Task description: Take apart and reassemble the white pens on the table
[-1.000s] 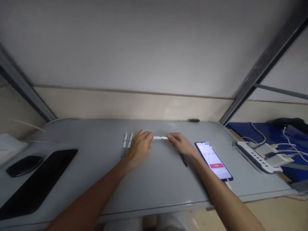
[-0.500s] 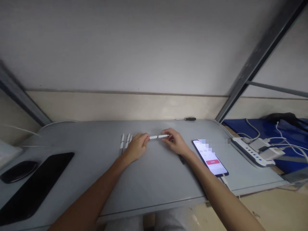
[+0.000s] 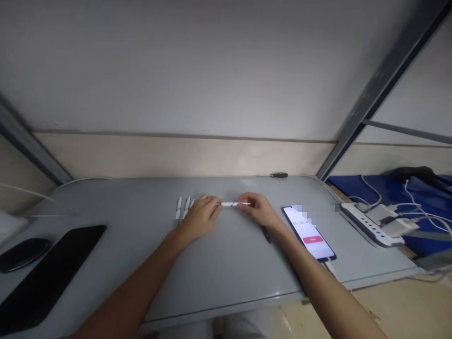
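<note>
A white pen (image 3: 229, 204) with a dark band lies level between my two hands, above the grey table (image 3: 226, 254). My left hand (image 3: 202, 215) grips its left end, fingers closed. At the right end, the fingers of my right hand (image 3: 257, 208) pinch the pen. Just left of my left hand, several white pens (image 3: 179, 207) lie side by side, partly hidden by that hand. A small dark object (image 3: 265, 234) shows beside my right wrist, mostly covered.
A lit phone (image 3: 310, 235) on a cable lies right of my right forearm, with a power strip (image 3: 370, 226) and chargers beyond. A screwdriver (image 3: 278, 175) rests at the back edge. At left are a long black object (image 3: 52, 278) and a dark rounded one (image 3: 24, 254).
My left hand has shifted slightly along the pen to the right, and less of the pen shows between my hands. The pen now lies more level.
</note>
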### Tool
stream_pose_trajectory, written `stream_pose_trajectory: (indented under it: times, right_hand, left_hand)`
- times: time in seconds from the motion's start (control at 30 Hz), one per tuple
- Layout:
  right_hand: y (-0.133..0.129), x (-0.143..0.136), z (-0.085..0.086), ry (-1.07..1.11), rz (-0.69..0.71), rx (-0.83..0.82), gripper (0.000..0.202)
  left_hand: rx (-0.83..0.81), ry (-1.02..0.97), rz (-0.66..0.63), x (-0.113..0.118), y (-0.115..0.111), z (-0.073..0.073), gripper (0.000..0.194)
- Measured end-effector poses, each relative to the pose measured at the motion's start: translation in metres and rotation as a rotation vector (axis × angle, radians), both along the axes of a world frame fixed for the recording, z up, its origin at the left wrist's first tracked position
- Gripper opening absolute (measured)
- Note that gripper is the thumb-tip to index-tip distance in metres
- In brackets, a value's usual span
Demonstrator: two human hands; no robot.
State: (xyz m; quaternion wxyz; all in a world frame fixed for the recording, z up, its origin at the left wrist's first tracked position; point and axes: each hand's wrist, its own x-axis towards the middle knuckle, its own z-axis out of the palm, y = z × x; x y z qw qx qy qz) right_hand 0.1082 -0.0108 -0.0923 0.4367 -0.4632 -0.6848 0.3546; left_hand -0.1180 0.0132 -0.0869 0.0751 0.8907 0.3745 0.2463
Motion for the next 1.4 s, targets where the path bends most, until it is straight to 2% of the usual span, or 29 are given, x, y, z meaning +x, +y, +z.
stream_pose_trajectory:
  times: [0.03,0.1,0.2,0.3,0.4,0.5,0.6,0.67,0.73,0.83,0.97,1.2,1.4]
  right_hand:
    - [0.0007,0.0000,-0.0006,0.038,-0.005,0.017,0.020]
    - [0.0021,-0.0002,-0.0018,0.095,-0.034,0.028,0.032]
    - [0.0033,-0.0002,-0.0023,0.072,-0.020,-0.031,0.024]
    - [0.0023,0.0011,0.0000,0.071,0.003,0.034,0.018]
    - [0.0009,0.0025,0.0025,0.116,-0.023,0.048,0.033]
    - [0.0013,0.0030,0.0015,0.064,-0.011,-0.036,0.024]
    - [0.0024,0.0029,-0.0014,0.034,-0.022,0.039,0.016]
    - [0.0024,0.0028,-0.0020,0.044,-0.050,0.087,0.024]
    - [0.0018,0.0026,-0.0013,0.022,-0.061,0.050,0.028]
    - [0.0007,0.0023,0.0002,-0.068,-0.041,-0.011,0.023]
    - [-0.0001,0.0021,0.0011,-0.088,-0.051,0.100,0.010]
    - [-0.0055,0.0000,0.0063,-0.226,-0.032,0.290,0.016]
    - [-0.0052,-0.0006,0.0014,-0.299,-0.011,0.306,0.014]
  left_hand:
    - [0.002,-0.002,-0.002,-0.0004,0.0002,-0.0003,0.024]
    - [0.004,-0.006,0.005,-0.0009,0.0008,-0.0011,0.024]
    - [-0.001,-0.004,0.003,-0.0009,0.0015,-0.0019,0.024]
    - [-0.003,-0.018,0.002,-0.0009,0.0008,-0.0017,0.023]
    - [0.006,-0.033,0.007,-0.0011,0.0000,-0.0011,0.024]
    - [0.016,-0.018,0.014,-0.0012,0.0003,-0.0013,0.025]
    - [0.028,0.021,0.043,-0.0007,0.0008,-0.0022,0.026]
    - [0.041,0.051,0.066,0.0000,0.0002,-0.0031,0.025]
    - [0.060,0.071,0.083,0.0009,-0.0010,-0.0042,0.026]
    - [0.069,0.080,0.088,0.0019,-0.0027,-0.0063,0.027]
    - [0.039,0.092,0.071,0.0018,-0.0024,-0.0086,0.027]
    - [-0.005,0.086,0.094,0.0026,-0.0024,-0.0046,0.030]
    - [0.028,0.072,0.094,0.0020,-0.0030,-0.0041,0.030]
